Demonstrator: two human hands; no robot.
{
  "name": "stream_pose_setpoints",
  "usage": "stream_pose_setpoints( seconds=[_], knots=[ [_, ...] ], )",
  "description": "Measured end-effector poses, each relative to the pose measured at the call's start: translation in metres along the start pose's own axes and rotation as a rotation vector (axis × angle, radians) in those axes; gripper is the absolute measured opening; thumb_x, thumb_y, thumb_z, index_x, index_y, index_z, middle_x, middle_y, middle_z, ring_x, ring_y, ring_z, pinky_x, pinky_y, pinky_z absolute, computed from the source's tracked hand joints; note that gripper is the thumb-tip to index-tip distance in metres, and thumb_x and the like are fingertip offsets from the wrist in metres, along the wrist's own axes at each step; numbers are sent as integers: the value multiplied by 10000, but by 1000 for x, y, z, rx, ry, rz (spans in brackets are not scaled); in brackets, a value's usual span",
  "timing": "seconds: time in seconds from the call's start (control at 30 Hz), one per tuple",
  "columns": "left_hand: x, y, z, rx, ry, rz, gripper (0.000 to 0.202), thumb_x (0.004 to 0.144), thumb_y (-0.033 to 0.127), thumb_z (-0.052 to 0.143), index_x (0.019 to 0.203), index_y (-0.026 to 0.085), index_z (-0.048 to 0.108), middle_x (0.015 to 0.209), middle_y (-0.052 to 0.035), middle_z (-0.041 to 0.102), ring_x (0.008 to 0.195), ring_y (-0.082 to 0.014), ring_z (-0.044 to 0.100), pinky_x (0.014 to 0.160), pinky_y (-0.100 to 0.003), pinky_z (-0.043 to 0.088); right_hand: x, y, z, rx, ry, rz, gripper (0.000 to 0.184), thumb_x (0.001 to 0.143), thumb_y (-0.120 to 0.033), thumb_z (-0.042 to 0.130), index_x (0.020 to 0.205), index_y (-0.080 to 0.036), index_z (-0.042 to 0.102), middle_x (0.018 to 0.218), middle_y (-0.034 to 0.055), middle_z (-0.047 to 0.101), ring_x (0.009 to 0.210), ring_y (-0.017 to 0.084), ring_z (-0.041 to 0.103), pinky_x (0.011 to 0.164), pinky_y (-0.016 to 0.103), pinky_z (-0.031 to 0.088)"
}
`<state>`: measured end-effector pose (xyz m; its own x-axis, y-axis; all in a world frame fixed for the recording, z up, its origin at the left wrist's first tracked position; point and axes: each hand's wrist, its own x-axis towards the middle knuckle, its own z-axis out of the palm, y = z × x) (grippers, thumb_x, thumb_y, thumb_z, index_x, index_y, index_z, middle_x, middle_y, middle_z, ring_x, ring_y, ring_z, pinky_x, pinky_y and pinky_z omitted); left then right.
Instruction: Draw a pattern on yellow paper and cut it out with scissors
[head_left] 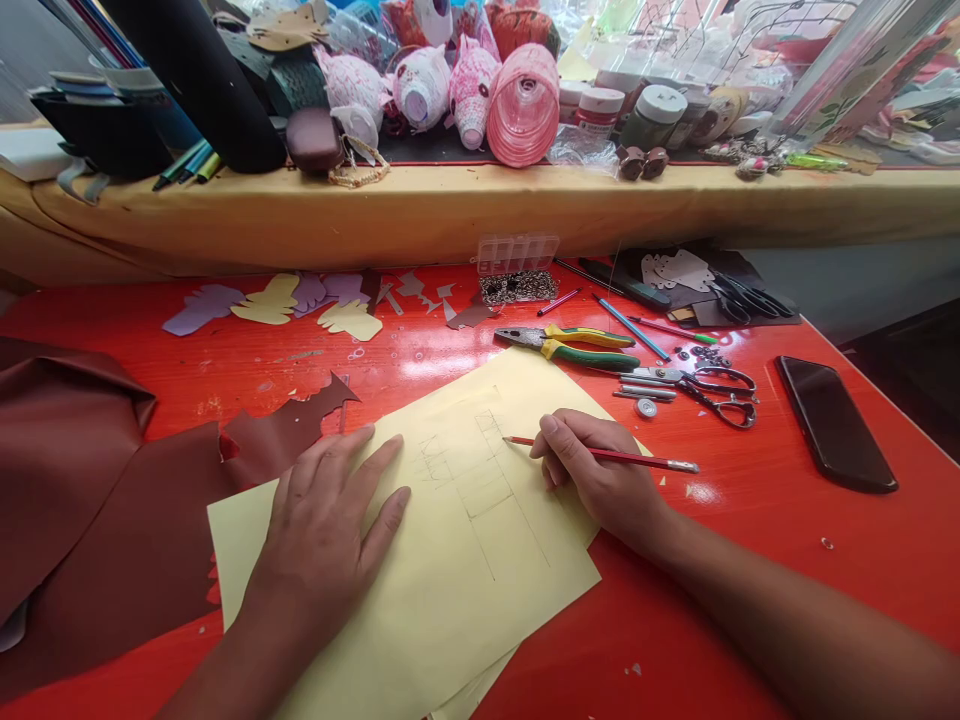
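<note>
My left hand (322, 530) lies flat with spread fingers on a sheet of pale yellow paper (480, 590), pressing it to the table. My right hand (592, 470) grips a red pencil (607, 455), its point just above the paper. Faint pencil lines (469, 470) form a rectangular sketch between my hands. A second yellow sheet shows beneath the first at the bottom edge. To the left, a dark brown leather sheet (97, 510) lies beside my left hand, partly under the paper.
The glossy red table (712, 570) holds combination pliers (566, 345), scissors (720, 395), a phone (832, 425), and paper cutouts (274, 300). A plastic compartment box (517, 255) stands at the back. A yellow-edged shelf (450, 210) above carries crowded craft items.
</note>
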<state>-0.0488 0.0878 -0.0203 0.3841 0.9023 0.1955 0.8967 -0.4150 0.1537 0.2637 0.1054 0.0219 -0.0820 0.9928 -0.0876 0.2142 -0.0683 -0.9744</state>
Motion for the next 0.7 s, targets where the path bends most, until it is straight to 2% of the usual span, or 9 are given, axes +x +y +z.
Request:
stream_pose_setpoints(
  seconds=[0.7],
  knots=[
    [-1, -1, -3, -15, -18, -15, 493, 1058, 451, 509, 1507, 270, 604, 1504, -145, 601, 1375, -410, 532, 1120, -624, 443, 0, -1, 0, 23, 26, -7, 506, 1058, -611, 600, 758, -213, 689, 543, -28, 552, 514, 171, 587, 542, 314, 497]
  ],
)
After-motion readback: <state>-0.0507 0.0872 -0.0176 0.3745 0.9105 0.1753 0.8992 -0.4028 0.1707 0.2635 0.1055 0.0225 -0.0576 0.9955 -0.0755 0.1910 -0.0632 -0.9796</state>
